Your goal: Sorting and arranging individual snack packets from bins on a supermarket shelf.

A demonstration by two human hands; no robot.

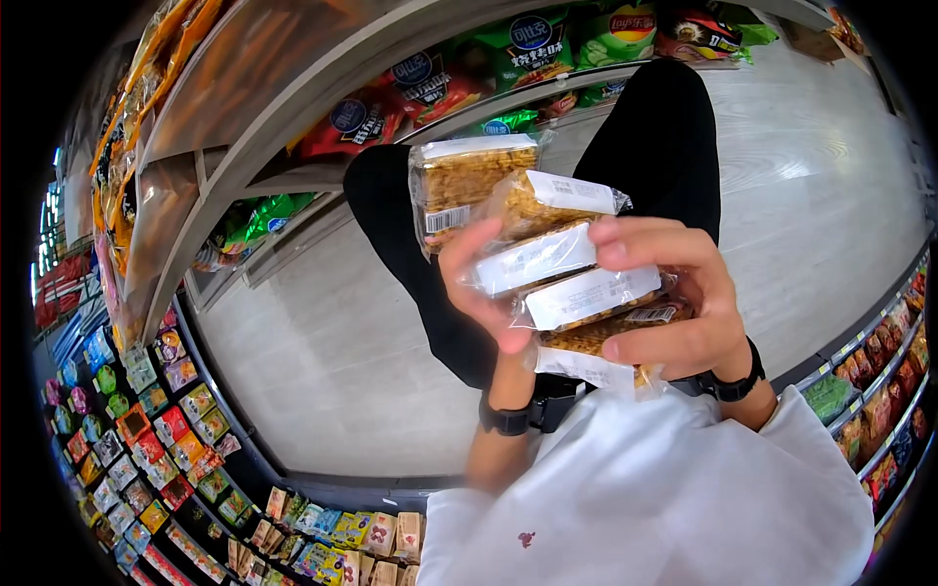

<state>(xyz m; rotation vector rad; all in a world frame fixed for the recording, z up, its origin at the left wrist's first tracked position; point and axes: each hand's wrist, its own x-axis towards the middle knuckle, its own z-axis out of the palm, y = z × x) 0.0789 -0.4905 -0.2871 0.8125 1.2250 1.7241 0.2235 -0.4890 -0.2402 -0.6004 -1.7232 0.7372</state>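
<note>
Several clear-wrapped packs of brown, grainy snack with white printed labels (593,297) are stacked unevenly between my two hands. My left hand (670,293) grips the stack from the right, fingers over the white label edges. On the other side my right hand (480,293) holds the packs, its thumb and fingers spread along their ends. The uppermost wrapped pack (476,183), with a barcode on its side, lies beyond the rest near my knee; whether it is held or rests on my leg I cannot tell.
Ahead is a shelf (264,117) with bags of chips (531,47). Hanging packets (157,432) and small boxed snacks (381,531) fill racks at the lower left. More stocked shelves (872,410) stand at the right. My bent legs (652,139) are over the grey floor (308,344).
</note>
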